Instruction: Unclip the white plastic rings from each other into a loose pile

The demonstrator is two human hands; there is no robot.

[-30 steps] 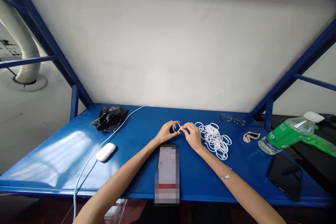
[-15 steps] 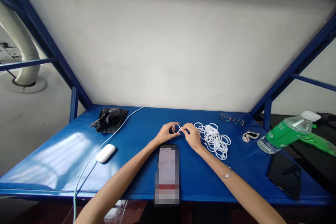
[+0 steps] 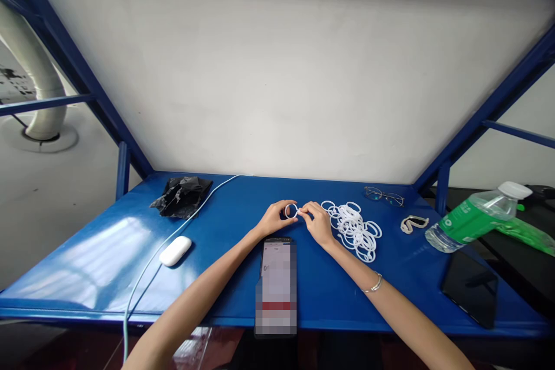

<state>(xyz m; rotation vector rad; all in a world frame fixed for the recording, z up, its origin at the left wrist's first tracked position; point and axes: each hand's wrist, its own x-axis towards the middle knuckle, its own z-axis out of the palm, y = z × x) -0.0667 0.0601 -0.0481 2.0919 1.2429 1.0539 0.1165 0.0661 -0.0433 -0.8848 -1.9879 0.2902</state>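
Note:
Between my two hands, a small white ring (image 3: 296,207) is held above the blue tabletop. Thumb and fingers of my left hand (image 3: 274,217) curve round its left side and grip it. My right hand (image 3: 316,221) pinches the ring's right edge between thumb and index finger. Just right of that hand lies a tangled pile of similar white rings (image 3: 356,231), some with a small knob. Below my hands a phone (image 3: 277,283) rests face up, its lit screen partly blurred out.
To the left lie a crumpled black plastic bag (image 3: 182,196), a white case (image 3: 175,251) and a pale cable (image 3: 162,240). On the right are glasses (image 3: 384,196), a small beige item (image 3: 413,224), a tilted water bottle (image 3: 476,218) and a dark phone (image 3: 470,289). Blue frame bars (image 3: 515,75) slant upward.
Both hands stay in nearly the same place with the white ring between them. The view has shifted very slightly; nothing else visibly moved.

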